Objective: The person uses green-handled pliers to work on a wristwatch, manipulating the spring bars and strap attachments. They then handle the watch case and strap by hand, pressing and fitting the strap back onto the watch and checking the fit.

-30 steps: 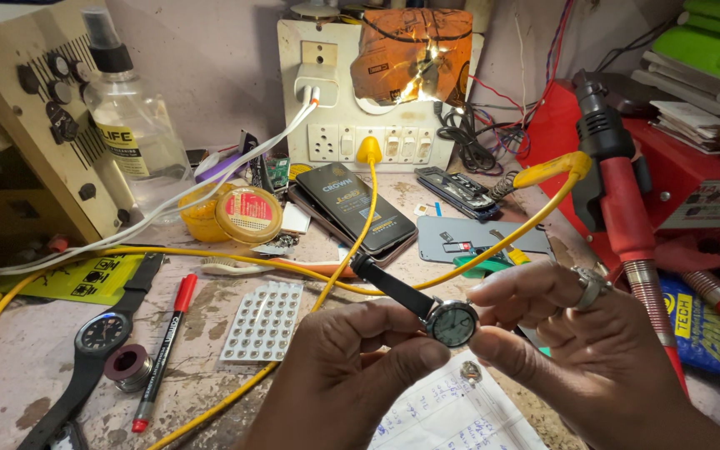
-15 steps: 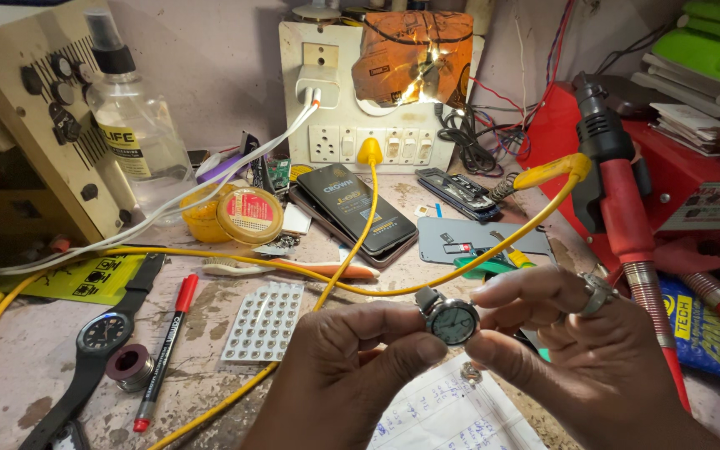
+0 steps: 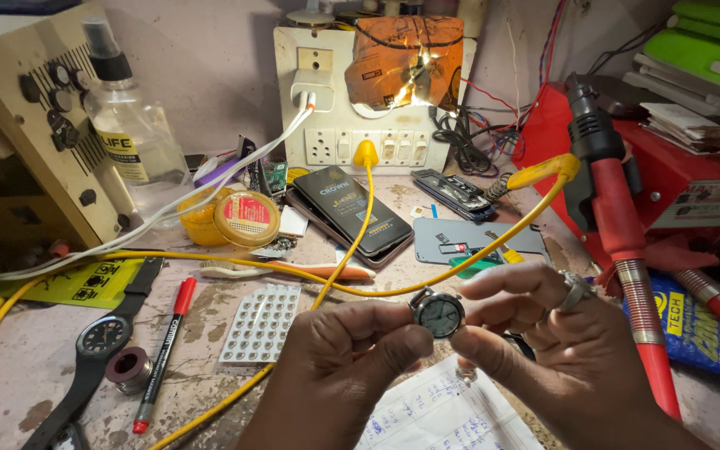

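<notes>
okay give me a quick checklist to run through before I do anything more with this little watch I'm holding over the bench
1. Watch pinched by both the left hand and the right hand: ok.
2. Dial faces up, in view: ok.
3. Strap attached: cannot tell, none shows.
4. Yellow cable clear of the hands: not ok, it runs just behind them.
5. Paper sheet lies under the watch: ok.
6. Button cell tray close by: ok.

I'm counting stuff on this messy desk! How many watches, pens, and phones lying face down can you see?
Watches: 2, the small round one pinched by left hand and right hand, and the black strap watch.
Pens: 1, red-capped.
Phones: 1, black.
Total: 4
</notes>
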A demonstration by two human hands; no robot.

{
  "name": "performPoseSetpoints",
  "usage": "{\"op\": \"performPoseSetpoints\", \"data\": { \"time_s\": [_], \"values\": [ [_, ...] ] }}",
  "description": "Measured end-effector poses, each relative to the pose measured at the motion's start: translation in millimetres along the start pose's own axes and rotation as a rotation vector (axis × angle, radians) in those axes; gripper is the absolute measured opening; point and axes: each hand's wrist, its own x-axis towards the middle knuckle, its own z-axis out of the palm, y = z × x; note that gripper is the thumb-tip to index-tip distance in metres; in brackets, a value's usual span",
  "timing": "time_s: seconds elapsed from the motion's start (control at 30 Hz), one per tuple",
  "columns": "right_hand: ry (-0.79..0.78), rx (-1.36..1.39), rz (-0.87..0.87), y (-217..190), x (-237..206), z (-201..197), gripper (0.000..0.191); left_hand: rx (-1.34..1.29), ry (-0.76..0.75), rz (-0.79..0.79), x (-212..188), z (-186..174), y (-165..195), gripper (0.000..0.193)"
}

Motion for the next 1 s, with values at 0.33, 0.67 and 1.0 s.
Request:
{"op": "performPoseSetpoints", "data": {
  "time_s": [0.33, 0.67, 1.0],
  "values": [
    [-0.009, -0.043, 0.003, 3, 0, -3, 0.033, -0.025, -0.024, 0.012, -2, -2, -5, 0.025],
    [-0.010, -0.116, -0.033, -2, 1, 0, 0.034, 0.001, -0.036, 0.013, -2, -3, -4, 0.025],
    [0.006, -0.332, -0.122, -12, 2, 8, 0.034, -0.063, -0.097, 0.023, -5, -4, 10, 0.035]
  ]
}}
